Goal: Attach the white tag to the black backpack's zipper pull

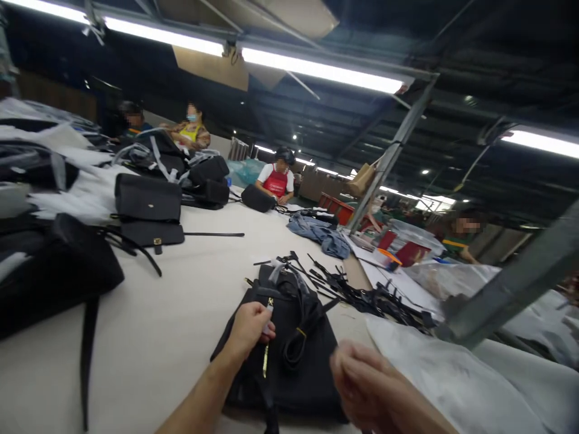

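A black bag (312,380) lies on the pale table in front of me. My left hand (249,325) is closed in a pinch over it, on a small white piece (268,320) at the gold zipper (265,361). Whether that piece is paper or plastic I cannot tell. Beside the zipper a black strap (296,346) is coiled and bound with a yellow tie. My right hand (366,383) is at the bag's right edge, blurred, its fingers curled in; what they hold, if anything, does not show.
Black straps with buckles (375,298) lie beyond the bag to the right. Black bags (149,205) and white wrapping are piled at the left. A slanted metal post (520,271) rises at the right, near clear plastic sheeting (434,361). A co-worker in a red apron (275,181) works across the table.
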### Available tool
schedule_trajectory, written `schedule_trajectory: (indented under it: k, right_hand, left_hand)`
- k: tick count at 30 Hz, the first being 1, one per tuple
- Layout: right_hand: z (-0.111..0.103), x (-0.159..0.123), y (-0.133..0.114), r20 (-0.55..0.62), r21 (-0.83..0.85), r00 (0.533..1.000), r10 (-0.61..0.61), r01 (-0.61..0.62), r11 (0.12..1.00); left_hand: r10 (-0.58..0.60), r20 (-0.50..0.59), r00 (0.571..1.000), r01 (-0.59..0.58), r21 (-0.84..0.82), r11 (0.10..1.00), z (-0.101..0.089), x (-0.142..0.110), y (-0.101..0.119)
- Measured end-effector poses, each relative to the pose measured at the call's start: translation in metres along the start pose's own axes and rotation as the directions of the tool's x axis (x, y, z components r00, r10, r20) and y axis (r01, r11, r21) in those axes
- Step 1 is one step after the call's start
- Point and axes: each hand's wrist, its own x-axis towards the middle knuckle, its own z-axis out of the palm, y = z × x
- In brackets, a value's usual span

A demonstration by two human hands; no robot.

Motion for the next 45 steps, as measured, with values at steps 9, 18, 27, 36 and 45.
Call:
schedule_trajectory:
  k: [9,18,27,36,45]
  right_hand:
    - [0.033,0.154,-0.011,0.039,-0.345,0.987,0.155,-0.132,0.929]
    - [0.008,0.157,-0.01,0.181,-0.195,0.964,0.193,-0.157,0.968]
    - [0.004,0.172,-0.003,0.344,0.021,0.907,0.241,-0.264,0.964]
    - [-0.007,0.165,-0.003,0.416,0.205,0.875,0.249,-0.357,0.911]
    - [-0.005,0.148,0.005,0.557,0.407,0.818,0.146,-0.422,0.81]
  left_hand:
    - [-0.04,-0.001,0.999,0.04,-0.037,0.999,0.002,0.006,-0.007]
    - [-0.042,0.015,0.999,0.042,-0.031,0.999,0.003,0.009,-0.01]
    - [-0.042,0.01,0.999,0.042,-0.03,0.999,0.003,0.006,-0.006]
    - [-0.043,0.012,0.999,0.043,-0.031,0.999,0.001,0.004,-0.003]
    - [-0.033,0.01,0.999,0.033,-0.037,0.999,0.002,0.005,-0.006]
